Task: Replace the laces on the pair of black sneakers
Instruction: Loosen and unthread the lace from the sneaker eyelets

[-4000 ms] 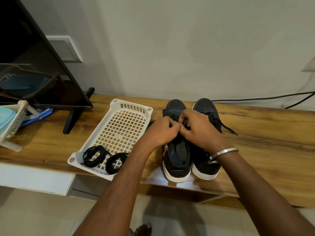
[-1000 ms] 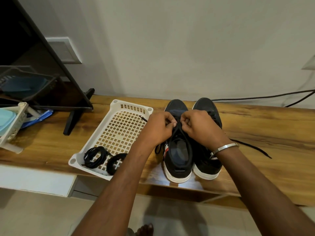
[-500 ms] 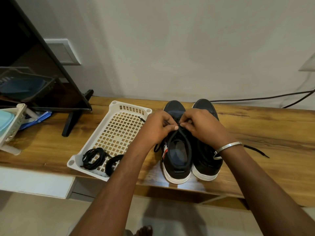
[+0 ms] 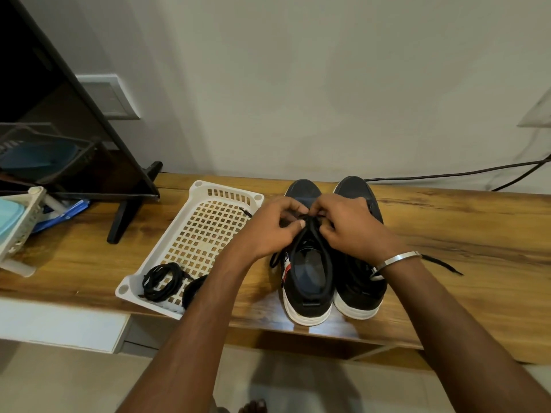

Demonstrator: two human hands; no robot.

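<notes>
Two black sneakers with white soles stand side by side on the wooden bench, the left sneaker [image 4: 307, 281] and the right sneaker [image 4: 359, 290], toes toward the wall. My left hand [image 4: 268, 231] and my right hand [image 4: 351, 228] meet over the left sneaker's tongue, each pinching its black lace [image 4: 316, 234], which loops down along the shoe opening. One loose lace end [image 4: 444, 265] trails on the bench past my right wrist. Two coiled black laces [image 4: 161, 280] lie in the near corner of a white plastic basket [image 4: 226, 190].
A dark screen on a black stand [image 4: 125, 216] leans at the left. A pale rack with a blue item [image 4: 18, 228] sits at the far left. Black cables [image 4: 447, 174] run along the wall behind the shoes. Bare bench [image 4: 477, 234] extends to the right.
The left sneaker's lace has been pulled out through the eyelets over the last seconds; its loose end now lies on the bench at right. Both hands moved toward the toe.
</notes>
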